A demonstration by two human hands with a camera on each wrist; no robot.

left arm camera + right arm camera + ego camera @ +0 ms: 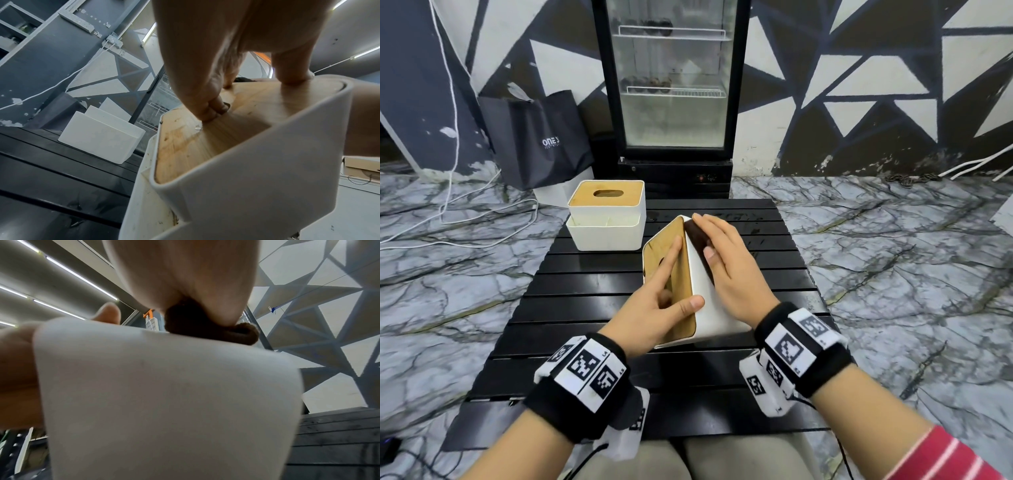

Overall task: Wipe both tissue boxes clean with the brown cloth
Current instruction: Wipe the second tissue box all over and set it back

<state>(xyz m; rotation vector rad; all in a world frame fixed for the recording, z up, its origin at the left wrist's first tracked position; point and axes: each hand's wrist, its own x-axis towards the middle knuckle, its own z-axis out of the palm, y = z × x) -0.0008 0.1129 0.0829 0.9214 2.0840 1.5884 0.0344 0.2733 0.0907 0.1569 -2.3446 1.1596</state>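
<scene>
A white tissue box point(710, 310) with a wooden lid point(671, 246) is tipped on its side mid-table, lid facing left. My left hand point(664, 301) grips it: the index finger lies along the lid, the thumb hooks over the white edge, and the other fingers curl into the lid slot point(216, 110). My right hand point(726, 263) lies flat on the box's white upper side point(164, 386) and presses the brown cloth point(697, 236) against it. The cloth point(205, 324) bunches under my palm. The second tissue box point(606, 233) stands upright at the table's back left, untouched.
The boxes sit on a low black slatted table point(592, 308) over a marble-patterned floor. Behind the table stands a glass-door fridge point(674, 85), with a black bag point(537, 137) to its left. White cables point(448, 205) trail over the floor at left.
</scene>
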